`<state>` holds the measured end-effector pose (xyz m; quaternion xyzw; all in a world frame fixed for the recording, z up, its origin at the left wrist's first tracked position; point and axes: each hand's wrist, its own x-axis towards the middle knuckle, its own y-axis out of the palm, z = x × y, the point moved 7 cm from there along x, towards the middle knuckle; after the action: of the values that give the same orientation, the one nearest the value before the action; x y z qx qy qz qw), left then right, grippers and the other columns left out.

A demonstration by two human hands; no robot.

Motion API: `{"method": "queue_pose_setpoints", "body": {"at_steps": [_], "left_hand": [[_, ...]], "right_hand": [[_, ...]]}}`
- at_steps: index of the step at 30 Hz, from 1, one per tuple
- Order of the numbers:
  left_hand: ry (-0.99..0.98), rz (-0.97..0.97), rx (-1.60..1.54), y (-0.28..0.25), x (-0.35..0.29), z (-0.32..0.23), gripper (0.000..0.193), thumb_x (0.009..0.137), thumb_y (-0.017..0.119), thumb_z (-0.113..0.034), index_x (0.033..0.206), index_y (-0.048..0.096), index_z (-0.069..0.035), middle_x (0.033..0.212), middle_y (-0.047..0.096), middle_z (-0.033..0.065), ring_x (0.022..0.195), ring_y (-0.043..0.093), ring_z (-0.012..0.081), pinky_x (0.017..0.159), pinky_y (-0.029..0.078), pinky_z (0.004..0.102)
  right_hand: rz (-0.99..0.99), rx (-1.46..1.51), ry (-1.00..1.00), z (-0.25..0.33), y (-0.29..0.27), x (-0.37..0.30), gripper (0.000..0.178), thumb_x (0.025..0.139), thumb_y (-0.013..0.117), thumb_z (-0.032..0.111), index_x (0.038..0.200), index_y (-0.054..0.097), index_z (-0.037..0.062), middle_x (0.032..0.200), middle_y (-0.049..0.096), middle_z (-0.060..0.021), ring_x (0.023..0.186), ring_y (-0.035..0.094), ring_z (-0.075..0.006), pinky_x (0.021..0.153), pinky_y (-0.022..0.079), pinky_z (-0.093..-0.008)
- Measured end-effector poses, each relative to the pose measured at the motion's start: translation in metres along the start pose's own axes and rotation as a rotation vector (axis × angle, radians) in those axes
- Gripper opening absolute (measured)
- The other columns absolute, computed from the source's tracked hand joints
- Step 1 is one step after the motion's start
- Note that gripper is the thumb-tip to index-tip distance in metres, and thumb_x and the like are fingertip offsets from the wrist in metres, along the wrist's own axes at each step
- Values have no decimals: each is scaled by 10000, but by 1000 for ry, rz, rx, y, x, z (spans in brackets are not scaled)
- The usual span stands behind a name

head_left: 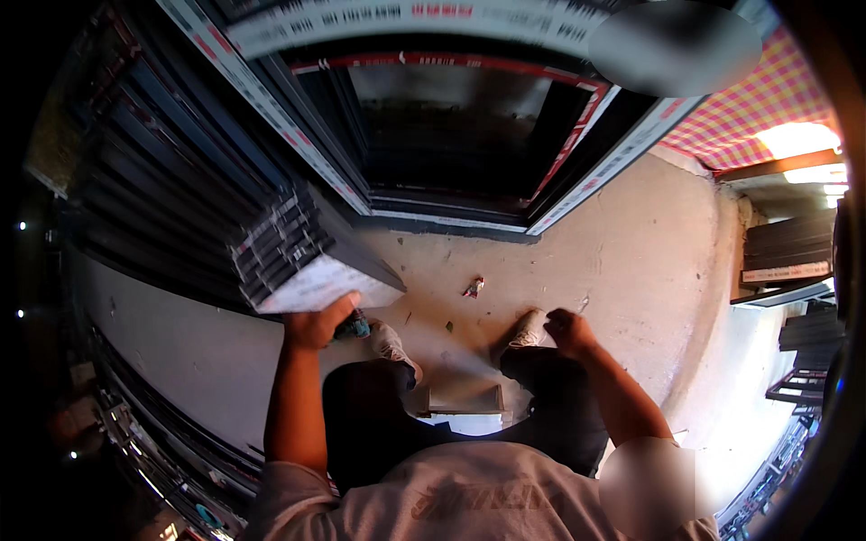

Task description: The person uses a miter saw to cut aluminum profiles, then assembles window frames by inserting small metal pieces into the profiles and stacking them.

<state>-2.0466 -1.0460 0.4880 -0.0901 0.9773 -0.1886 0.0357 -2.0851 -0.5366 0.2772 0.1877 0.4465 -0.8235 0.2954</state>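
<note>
My left hand (pixel 313 328) grips the near lower edge of a stack of dark profiles (pixel 287 236), its thumb against the white face (pixel 317 282) of the stack. The profiles' cut ends face left in uneven layers. Over by my right knee, my right hand (pixel 568 331) has its fingers curled in, and what is in them, if anything, cannot be made out. Just beyond the stack stands a large dark window frame (pixel 451 209) edged with white and red printed tape.
Long dark profiles (pixel 162 203) lean in rows at the left. A crumpled scrap (pixel 474 287) lies on the concrete floor (pixel 622 261) ahead of my shoes. Between my legs is a low box (pixel 465 399). More stacked dark pieces (pixel 792 245) stand far right, below a checked cloth (pixel 744 108).
</note>
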Motion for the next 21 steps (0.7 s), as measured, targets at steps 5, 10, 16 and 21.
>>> {"method": "queue_pose_setpoints", "body": {"at_steps": [5, 10, 16, 21], "left_hand": [[88, -150, -257, 25, 28, 73, 528, 789, 769, -56, 1292, 629, 28, 1239, 678, 104, 1167, 634, 239, 1046, 493, 390], [171, -142, -341, 28, 24, 99, 552, 764, 758, -89, 1283, 618, 35, 1191, 678, 102, 1091, 642, 226, 992, 511, 377], [194, -155, -431, 28, 9, 99, 515, 793, 740, -54, 1279, 597, 42, 1113, 676, 99, 1033, 668, 206, 930, 536, 340], [243, -148, -508, 21, 1, 121, 484, 780, 815, -73, 1231, 665, 19, 1095, 710, 72, 987, 682, 183, 905, 547, 330]], "right_hand": [[30, 31, -84, 0, 9, 80, 294, 980, 665, 259, 1152, 723, 28, 1194, 719, -186, 1099, 693, -386, 960, 563, -448], [59, 348, -120, 20, -3, 66, 325, 975, 701, 182, 1253, 694, 12, 1114, 729, -151, 1014, 701, -247, 896, 549, -380], [85, 336, -142, 48, 12, 23, 350, 982, 714, 229, 1264, 694, 22, 1104, 751, -155, 991, 712, -276, 895, 557, -387], [135, -14, -143, 83, 25, -15, 398, 965, 738, 269, 1288, 694, 40, 1098, 768, -167, 1010, 732, -300, 898, 571, -410]]}}
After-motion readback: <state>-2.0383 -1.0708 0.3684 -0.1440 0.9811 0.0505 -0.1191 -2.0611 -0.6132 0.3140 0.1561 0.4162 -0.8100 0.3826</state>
